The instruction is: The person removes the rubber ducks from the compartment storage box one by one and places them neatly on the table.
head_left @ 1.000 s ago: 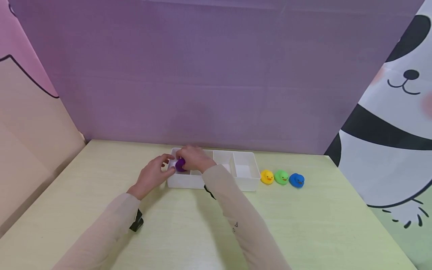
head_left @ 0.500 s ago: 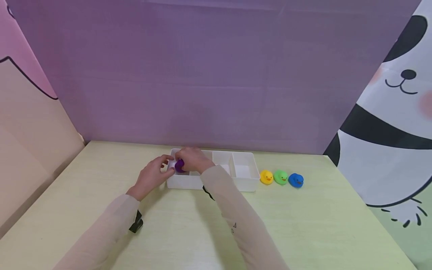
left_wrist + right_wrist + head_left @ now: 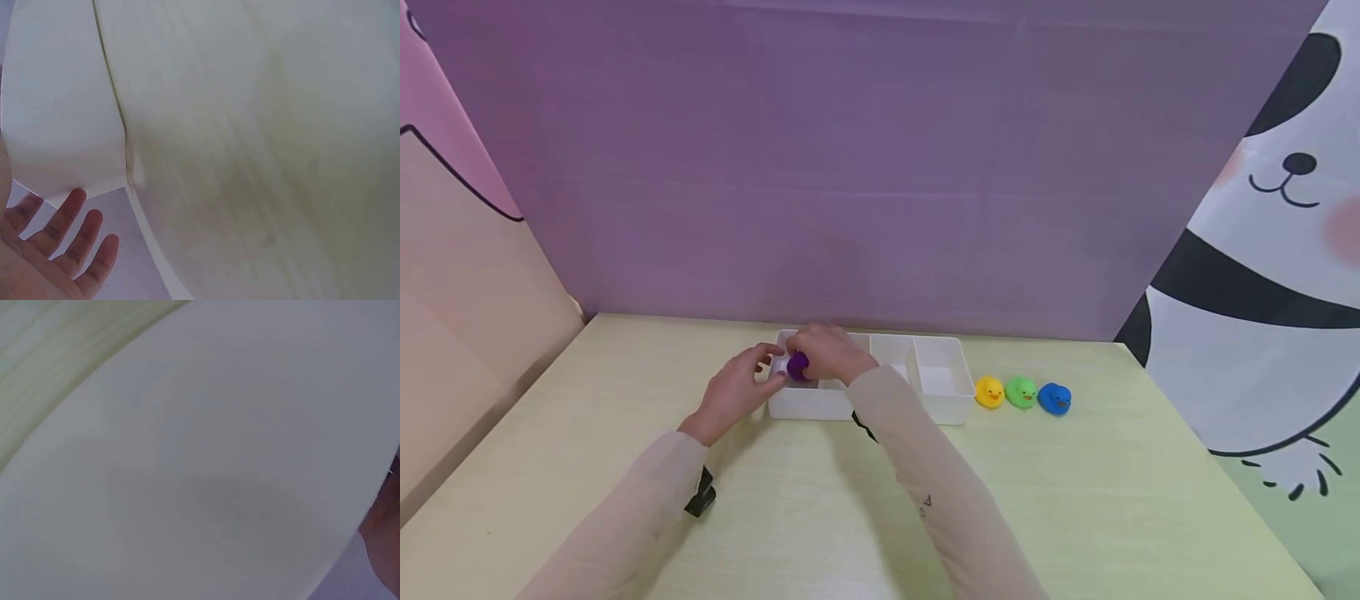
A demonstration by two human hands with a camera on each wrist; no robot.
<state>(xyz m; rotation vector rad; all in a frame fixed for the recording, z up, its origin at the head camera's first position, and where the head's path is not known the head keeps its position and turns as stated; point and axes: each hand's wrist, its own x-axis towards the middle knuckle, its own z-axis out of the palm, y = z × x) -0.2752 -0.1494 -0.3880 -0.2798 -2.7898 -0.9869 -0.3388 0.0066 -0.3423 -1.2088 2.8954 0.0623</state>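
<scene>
In the head view, my right hand [image 3: 829, 353] reaches over the left end of a white divided tray [image 3: 872, 407]. Its fingertips pinch a purple rubber duck [image 3: 797, 367] in the leftmost compartment; part of the duck is hidden behind the hand. At the tray's left end is my left hand [image 3: 737, 390], fingers apart and loosely bent, at the rim beside the duck. The left wrist view has the left hand [image 3: 59, 250] with spread fingers close to the tray's wall [image 3: 62, 112]. Only a sliver of the right hand [image 3: 384, 534] shows beyond the tray wall in the right wrist view.
Right of the tray, a yellow rubber duck [image 3: 990, 392], a green rubber duck [image 3: 1021, 392] and a blue rubber duck [image 3: 1055, 399] sit in a row on the pale wooden table [image 3: 1112, 500]. A purple backdrop [image 3: 880, 167] stands behind the tray.
The whole head view shifts slightly to the left. Both hands, the purple rubber duck and the tray keep nearly the same places relative to each other.
</scene>
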